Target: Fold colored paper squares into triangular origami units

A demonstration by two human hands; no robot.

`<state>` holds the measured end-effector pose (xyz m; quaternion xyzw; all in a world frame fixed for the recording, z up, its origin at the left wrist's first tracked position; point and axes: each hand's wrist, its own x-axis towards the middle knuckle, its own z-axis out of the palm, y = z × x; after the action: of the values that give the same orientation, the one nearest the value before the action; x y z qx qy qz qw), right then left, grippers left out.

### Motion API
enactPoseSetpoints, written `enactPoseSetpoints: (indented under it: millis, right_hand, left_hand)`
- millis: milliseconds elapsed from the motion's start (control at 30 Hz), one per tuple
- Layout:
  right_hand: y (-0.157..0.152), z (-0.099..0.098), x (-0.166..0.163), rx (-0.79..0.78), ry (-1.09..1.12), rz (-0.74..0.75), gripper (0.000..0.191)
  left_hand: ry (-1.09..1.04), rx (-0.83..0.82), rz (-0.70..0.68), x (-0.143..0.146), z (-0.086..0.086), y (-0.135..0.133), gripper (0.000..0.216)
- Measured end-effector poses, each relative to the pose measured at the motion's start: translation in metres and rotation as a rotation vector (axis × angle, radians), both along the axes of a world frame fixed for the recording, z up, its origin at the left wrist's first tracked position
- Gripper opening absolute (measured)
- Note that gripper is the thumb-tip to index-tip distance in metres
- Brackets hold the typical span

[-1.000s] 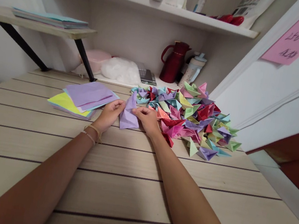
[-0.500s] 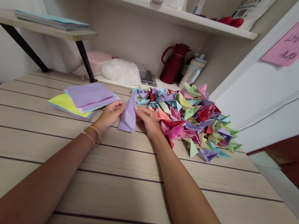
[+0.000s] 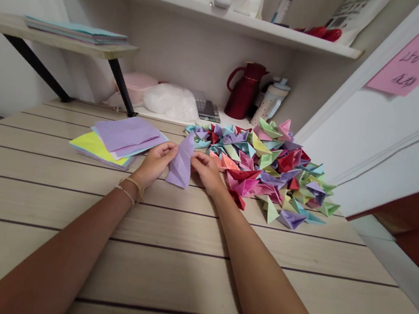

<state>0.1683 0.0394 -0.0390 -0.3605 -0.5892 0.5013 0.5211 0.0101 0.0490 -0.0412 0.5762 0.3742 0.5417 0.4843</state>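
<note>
A folded sheet of purple paper stands on edge between my hands, creased and slightly spread at the bottom. My left hand pinches its left edge with thumb and index finger. On the opposite side, my right hand is closed with its fingertips at the paper's right edge. Close to the right hand lies a heap of folded paper boats in many colours. Left of my left hand is a stack of loose paper sheets, with purple ones on top and a yellow one showing underneath.
A small raised shelf with more paper stands at the left on black legs. Behind the boats are a dark red jug and a pale tumbler. A white plastic bag lies at the back, below the long upper shelf.
The right fingertips have shifted slightly along the purple paper's right edge, and the paper's folded shape has changed a little. The left hand keeps its pinch. The whole view has tilted slightly.
</note>
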Motion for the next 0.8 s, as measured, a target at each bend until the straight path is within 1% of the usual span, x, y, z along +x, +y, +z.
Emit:
enactPoseSetpoints:
  millis: [100, 167, 433, 500, 567, 667, 733, 800]
  right_hand:
    - [-0.0004, 0.0002, -0.0022, 0.015, -0.003, -0.053, 0.031]
    - [-0.0004, 0.0006, -0.0027, 0.026, -0.006, -0.076, 0.032]
    - [0.0036, -0.0039, -0.0023, 0.060, -0.002, -0.058, 0.027]
    - [0.0037, -0.0044, -0.0031, 0.050, 0.032, -0.076, 0.025]
    - [0.0035, -0.0045, -0.0038, 0.037, 0.113, -0.115, 0.023]
    - [0.0035, -0.0044, -0.0036, 0.060, 0.213, -0.151, 0.022]
    - [0.0037, -0.0040, -0.0028, 0.096, 0.166, -0.152, 0.016]
    - [0.0036, -0.0031, -0.0019, 0.112, 0.063, -0.146, 0.008]
  left_hand:
    - [0.021, -0.009, 0.071, 0.0011, 0.0010, -0.0017, 0.022]
    - [0.023, -0.017, 0.094, 0.0020, 0.0017, -0.0030, 0.022]
    - [-0.002, -0.046, 0.065, 0.0033, 0.0029, -0.0042, 0.027]
    - [-0.008, -0.047, 0.059, 0.0029, 0.0024, -0.0034, 0.027]
    - [-0.014, -0.044, 0.068, 0.0025, 0.0017, -0.0025, 0.026]
    - [-0.022, -0.043, 0.080, 0.0021, 0.0009, -0.0014, 0.024]
    - [-0.025, -0.044, 0.085, 0.0022, 0.0009, -0.0011, 0.023]
    - [-0.023, -0.042, 0.095, 0.0023, 0.0013, -0.0011, 0.023]
